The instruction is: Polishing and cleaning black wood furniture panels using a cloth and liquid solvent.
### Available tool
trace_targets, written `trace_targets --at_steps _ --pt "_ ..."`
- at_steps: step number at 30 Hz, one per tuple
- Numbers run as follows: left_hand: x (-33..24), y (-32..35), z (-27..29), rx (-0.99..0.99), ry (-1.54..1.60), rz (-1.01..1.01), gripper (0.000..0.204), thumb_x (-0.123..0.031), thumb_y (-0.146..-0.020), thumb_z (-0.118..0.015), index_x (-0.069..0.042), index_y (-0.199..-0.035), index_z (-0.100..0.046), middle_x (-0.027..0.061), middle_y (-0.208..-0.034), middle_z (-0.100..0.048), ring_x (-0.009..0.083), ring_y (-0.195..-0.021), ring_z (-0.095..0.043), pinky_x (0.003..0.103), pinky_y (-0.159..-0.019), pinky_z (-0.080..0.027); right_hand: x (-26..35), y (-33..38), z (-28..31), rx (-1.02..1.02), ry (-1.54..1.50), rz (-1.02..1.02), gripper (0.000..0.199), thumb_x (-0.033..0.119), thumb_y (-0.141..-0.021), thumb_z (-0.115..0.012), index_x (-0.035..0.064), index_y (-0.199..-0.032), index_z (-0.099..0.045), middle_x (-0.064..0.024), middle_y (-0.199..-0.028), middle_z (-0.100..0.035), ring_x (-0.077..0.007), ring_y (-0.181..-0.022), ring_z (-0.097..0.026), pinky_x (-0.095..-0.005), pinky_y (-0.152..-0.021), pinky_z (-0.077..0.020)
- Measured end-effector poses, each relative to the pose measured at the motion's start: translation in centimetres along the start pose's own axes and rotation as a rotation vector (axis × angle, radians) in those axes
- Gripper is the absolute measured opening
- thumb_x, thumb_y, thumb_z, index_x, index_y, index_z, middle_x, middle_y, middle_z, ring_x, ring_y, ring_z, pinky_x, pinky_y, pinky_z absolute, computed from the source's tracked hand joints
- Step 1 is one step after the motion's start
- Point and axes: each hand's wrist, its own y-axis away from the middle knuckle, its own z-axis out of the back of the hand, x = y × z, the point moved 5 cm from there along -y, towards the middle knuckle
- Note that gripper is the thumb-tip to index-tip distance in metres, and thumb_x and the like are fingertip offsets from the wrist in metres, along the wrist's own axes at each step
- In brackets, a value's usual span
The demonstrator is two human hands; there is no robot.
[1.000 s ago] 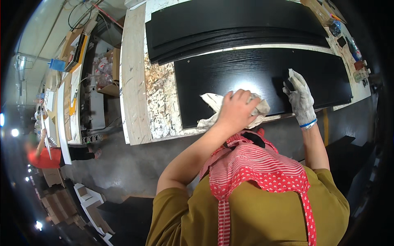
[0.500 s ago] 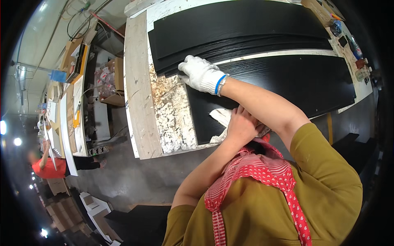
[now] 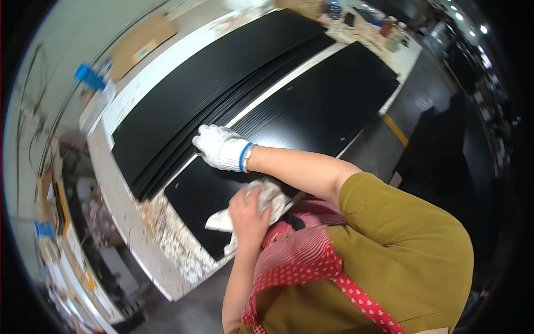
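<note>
A flat black board [image 3: 317, 114] with a wood-grain texture lies along the near side of the workbench. My left hand [image 3: 250, 217], bare, presses a crumpled white cloth [image 3: 270, 197] onto the board's left part, close to its near edge. Some cloth sticks out left of the fingers. In a white knit glove with a blue cuff, my right hand [image 3: 219, 147] rests at the board's far edge, fingers curled over it; the fingertips are hidden. Just beyond that hand lies a stack of black boards [image 3: 222, 72], slightly fanned out.
The workbench [image 3: 169, 273] has a paint-spattered left end. Small bottles [image 3: 389, 28] stand at its far right corner. Past the far left edge are a cardboard piece [image 3: 142, 47] and a blue container [image 3: 89, 77]. Another cluttered bench [image 3: 83, 273] stands at left.
The view has turned, so the boards now slant up to the right. My right hand has shifted rightward along the board's far edge. More of the cloth now shows around my left hand.
</note>
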Motion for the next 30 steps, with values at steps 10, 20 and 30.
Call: trace_targets --at_steps 10,20,30 --pt "-0.5 -0.1 0.3 0.011 -0.050 0.078 0.052 -0.017 -0.073 -0.076 -0.005 -0.121 -0.062 0.0237 -0.123 -0.056 0.0442 -0.112 -0.052 0.051 -0.097 -0.042 -27.0 7.8 16.4 -0.144 0.272 -0.334 0.025 0.029 -0.094 -0.061 0.0064 -0.102 -0.071 -0.0208 -0.106 -0.063 -0.0382 -0.101 -0.065 -0.0478 -0.088 -0.0545" --pt "-0.8 1.5 0.7 -0.003 -0.469 0.436 0.063 -0.028 -0.084 -0.071 -0.005 -0.139 -0.052 0.0290 -0.138 -0.047 0.0475 -0.126 -0.046 0.055 -0.107 -0.036 -53.2 13.2 28.2 -0.258 0.378 -0.392 0.029 0.031 -0.097 -0.056 0.0064 -0.103 -0.071 -0.0240 -0.109 -0.066 -0.0413 -0.100 -0.067 -0.0491 -0.087 -0.0543" --pt "-8.2 -9.9 -3.4 -0.375 -0.191 0.560 0.050 -0.005 -0.093 -0.065 0.004 -0.140 -0.052 0.0213 -0.138 -0.057 0.0363 -0.126 -0.054 0.044 -0.112 -0.038 -61.8 18.2 32.3 -0.711 -0.632 -0.642 0.058 0.048 -0.094 -0.070 0.0012 -0.128 -0.066 -0.0058 -0.115 -0.069 -0.0127 -0.096 -0.064 -0.0248 -0.079 -0.0515"
